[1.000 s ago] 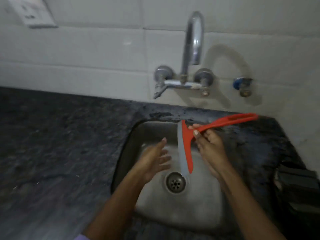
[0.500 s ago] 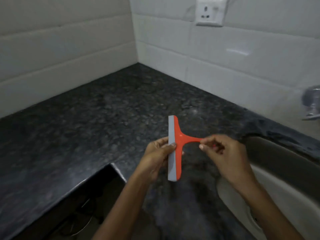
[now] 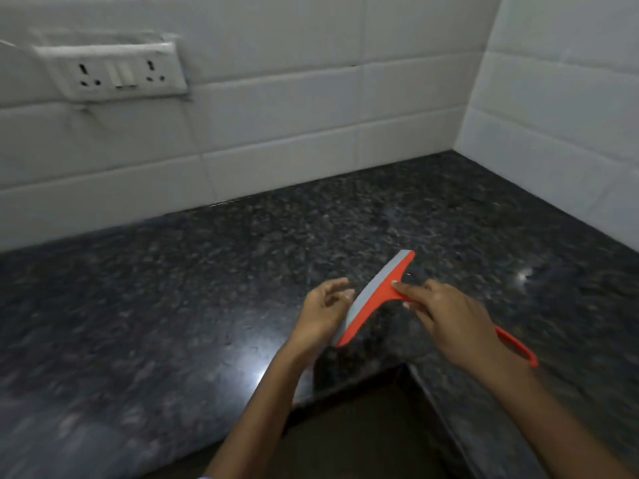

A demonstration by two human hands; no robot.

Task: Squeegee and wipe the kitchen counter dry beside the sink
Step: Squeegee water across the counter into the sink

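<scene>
An orange squeegee (image 3: 375, 299) with a grey rubber blade hangs just above the dark speckled granite counter (image 3: 193, 271), blade running diagonally. My right hand (image 3: 446, 319) grips its handle near the blade; the handle's looped end sticks out behind my wrist. My left hand (image 3: 323, 312) hovers at the blade's lower left, fingers curled and apart, close to the blade; contact is unclear. The sink is out of view.
White tiled walls meet in a corner at the back right. A white double socket plate (image 3: 117, 72) sits on the wall at upper left. The counter is L-shaped, and its inner front edge (image 3: 404, 366) drops to a dark gap below my arms.
The view swung from the sink to the counter corner. My left hand released the blade it pinched half a second ago. The squeegee now lies at a slant, further from me.
</scene>
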